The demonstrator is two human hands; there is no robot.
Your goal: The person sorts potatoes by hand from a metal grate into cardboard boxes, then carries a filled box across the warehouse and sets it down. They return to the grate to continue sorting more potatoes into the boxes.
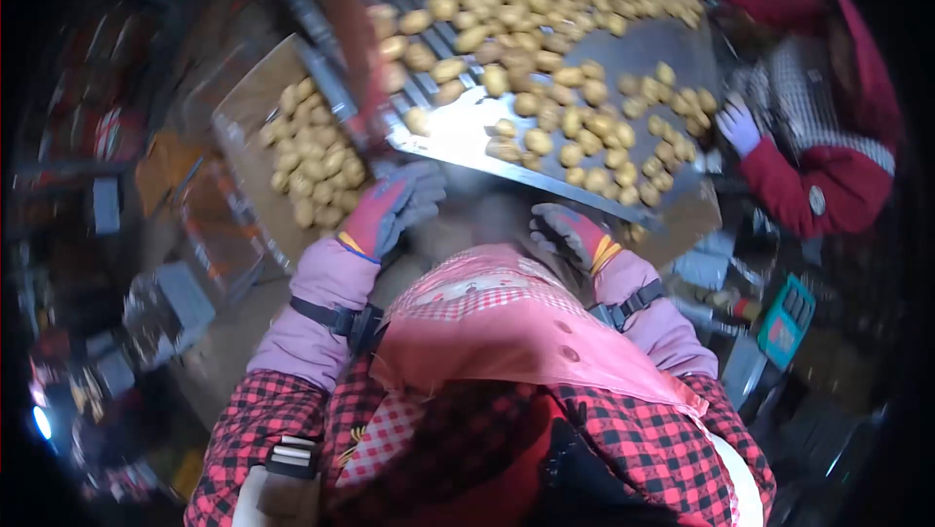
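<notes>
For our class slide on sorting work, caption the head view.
Gloved left hand and right hand hover near a metal chute of potatoes.

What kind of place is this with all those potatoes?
It looks like a potato sorting or packing line, probably in a shed or warehouse. Heaps of potatoes spread over a metal sorting table, a cardboard box beside it is filled with more, and the gloved left hand and right hand wait at its edge.

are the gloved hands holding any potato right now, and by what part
Nothing is held, as far as shows. The left hand and right hand sit at the near edge of the metal sorting table, gloved fingers loosely curled, no potatoes in them.
</notes>
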